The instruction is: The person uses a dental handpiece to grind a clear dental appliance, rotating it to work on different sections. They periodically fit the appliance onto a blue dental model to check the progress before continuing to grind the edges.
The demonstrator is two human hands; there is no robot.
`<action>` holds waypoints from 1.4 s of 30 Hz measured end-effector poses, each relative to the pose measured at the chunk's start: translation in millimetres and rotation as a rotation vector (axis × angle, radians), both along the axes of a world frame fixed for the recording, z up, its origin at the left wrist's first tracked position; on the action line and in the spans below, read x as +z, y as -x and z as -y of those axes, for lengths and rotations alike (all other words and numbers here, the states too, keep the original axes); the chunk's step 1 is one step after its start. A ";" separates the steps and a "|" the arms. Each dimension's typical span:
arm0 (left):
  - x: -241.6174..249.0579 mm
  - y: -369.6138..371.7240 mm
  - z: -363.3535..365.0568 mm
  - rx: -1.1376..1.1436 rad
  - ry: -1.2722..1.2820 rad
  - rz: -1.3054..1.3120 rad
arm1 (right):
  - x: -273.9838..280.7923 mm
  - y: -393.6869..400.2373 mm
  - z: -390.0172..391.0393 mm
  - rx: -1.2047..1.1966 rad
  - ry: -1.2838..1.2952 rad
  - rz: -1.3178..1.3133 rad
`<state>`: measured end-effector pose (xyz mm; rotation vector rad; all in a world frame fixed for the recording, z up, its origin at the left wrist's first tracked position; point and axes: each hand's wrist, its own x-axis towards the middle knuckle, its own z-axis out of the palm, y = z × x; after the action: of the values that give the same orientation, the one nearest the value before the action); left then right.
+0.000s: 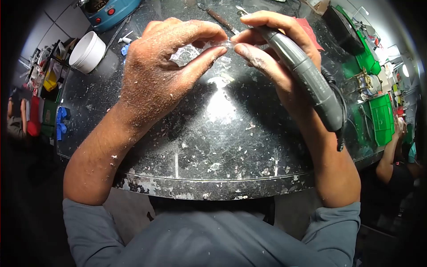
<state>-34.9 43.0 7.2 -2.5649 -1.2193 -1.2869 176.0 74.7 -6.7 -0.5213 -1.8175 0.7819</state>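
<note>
My left hand [164, 66], dusted with pale powder, pinches a small, clear-looking piece [230, 43] between thumb and fingertips above the dark speckled table [213, 147]. Its exact shape is too small to tell. Close by on the right, the thumb and finger of my right hand [275, 49] meet the same piece. A grey corded handpiece [307, 75] lies in my right hand, its body slanting down over the wrist and its cable hanging from the lower end. The handpiece's tip is hidden by the fingers.
A white tub [87, 52] and a blue machine [113, 13] stand at the back left. A brown-handled tool [217, 18] lies beyond my hands, near red material [309, 33]. Green trays [381, 119] are at the right. Other people show at both edges.
</note>
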 end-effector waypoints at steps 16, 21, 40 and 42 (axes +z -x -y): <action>-4.6 -3.6 4.2 -0.146 0.340 0.538 | 0.0 7.5 -31.3 -0.383 -0.825 -0.150; -3.7 -4.6 3.0 -0.157 0.346 0.619 | 8.5 -1.3 13.0 -0.176 -0.257 -0.127; -10.0 -4.1 0.9 -0.223 0.394 0.635 | 9.5 3.3 20.1 -0.231 -0.021 -0.174; -5.9 -1.4 2.1 -0.218 0.376 0.620 | 9.3 4.1 21.6 -0.219 0.043 -0.160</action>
<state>-33.5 40.9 1.3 -2.6925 -1.3990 -2.2138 171.9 53.1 2.6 -0.6550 -1.5690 0.6927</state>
